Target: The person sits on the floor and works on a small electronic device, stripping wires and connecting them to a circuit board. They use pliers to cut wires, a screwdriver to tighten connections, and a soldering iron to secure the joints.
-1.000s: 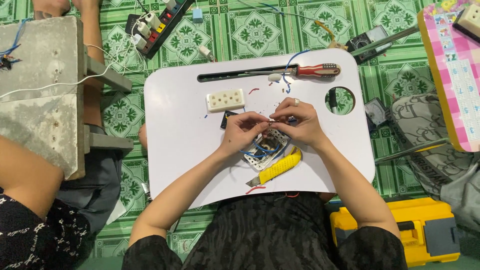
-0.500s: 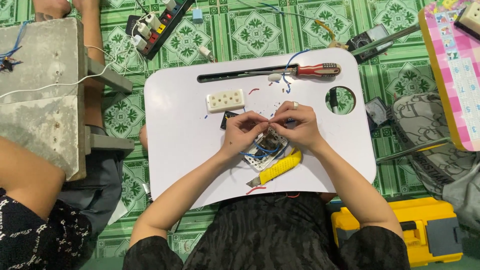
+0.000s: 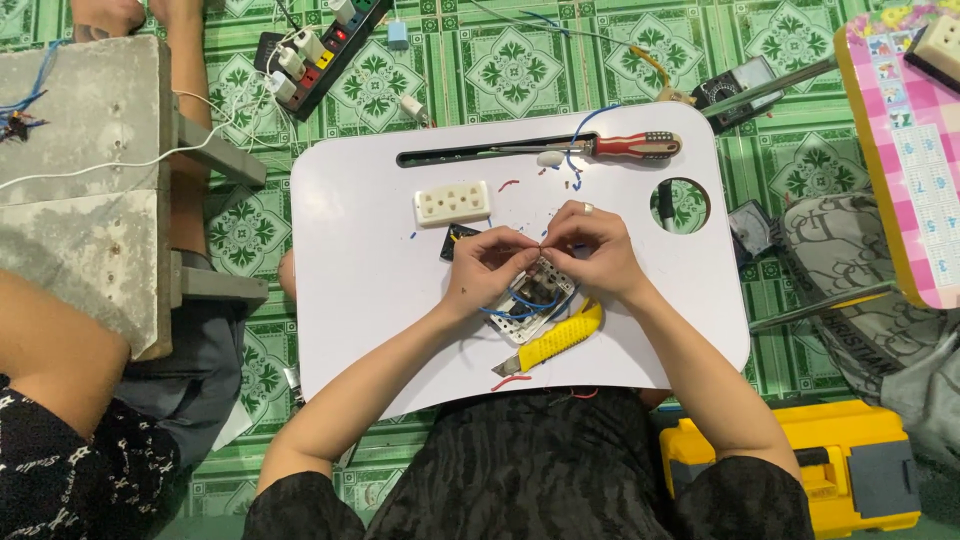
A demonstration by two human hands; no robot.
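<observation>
Fingers point(image 3: 520, 243) of both hands met tip to tip over the middle of the white surface point(image 3: 350, 290), pinched shut on a thin wire end point(image 3: 541, 246) too small to make out clearly. The left hand point(image 3: 487, 272) and the right hand point(image 3: 590, 250) were curled close together, nearly touching, directly above one opened electrical switch module point(image 3: 532, 305) with blue wires point(image 3: 512, 314) looping out of it. One yellow utility knife point(image 3: 552, 343) lay just beside that module, toward the person, angled with its blade end to the lower left. One white triple socket plate point(image 3: 452, 203) sat apart to the upper left of the hands, and one red-handled screwdriver point(image 3: 620, 147) lay along the long slot at the far edge of the surface. Several short red and blue wire offcuts point(image 3: 510, 185) were scattered between the slot and the hands; I could not count them surely. One ring showed on the right hand. Off the surface, one black power strip point(image 3: 320, 50) lay on the green patterned floor point(image 3: 510, 60), one yellow tool case point(image 3: 850, 460) sat at the lower right, and another person's arm point(image 3: 60, 350) rested at the left. Compared with half a second before, the hands had stayed in the same place with the same pinch, and nothing on the surface had shifted.
</observation>
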